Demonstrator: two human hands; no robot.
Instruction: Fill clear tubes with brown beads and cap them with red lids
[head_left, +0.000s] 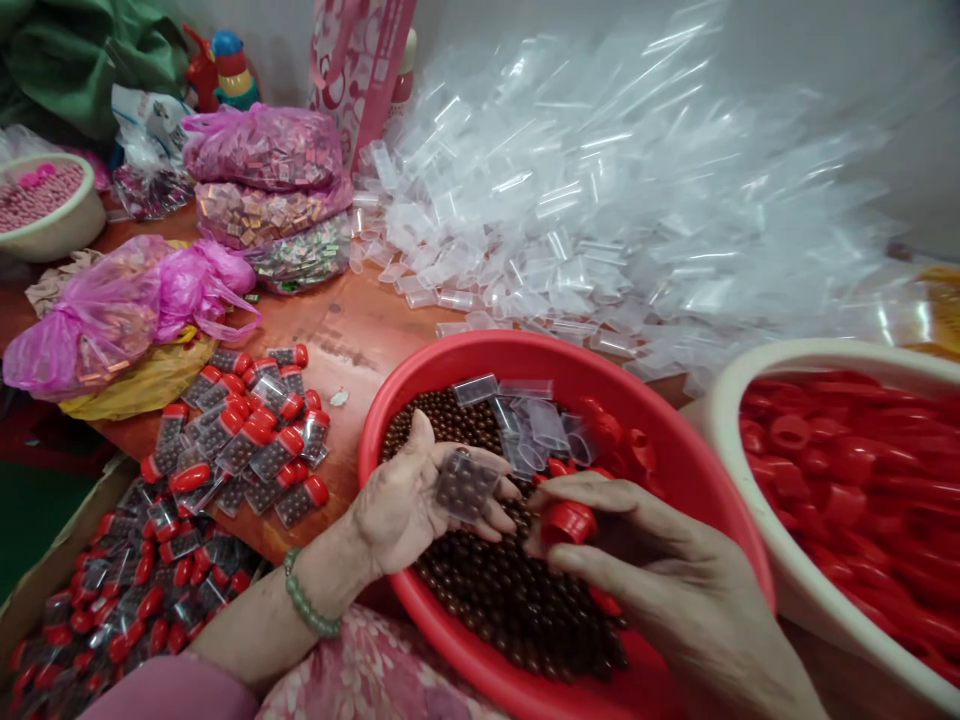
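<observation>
My left hand (412,500), palm up, holds a clear flat container (466,486) filled with dark round beads on its fingers. Close by on the right, my right hand (645,550) pinches a red cap (568,523) between thumb and fingers; cap and container are apart. Both hands are over a red basin (480,345). Inside it lie dark brown beads (525,610), empty clear containers (544,425) and red caps at the right side.
Clear containers (555,230) are heaped at the back. A white tub (724,400) of red caps stands right. Filled, capped containers (247,430) lie left, with more in a box below. Pink bags (262,150) and a bowl of pink beads (90,205) sit back left.
</observation>
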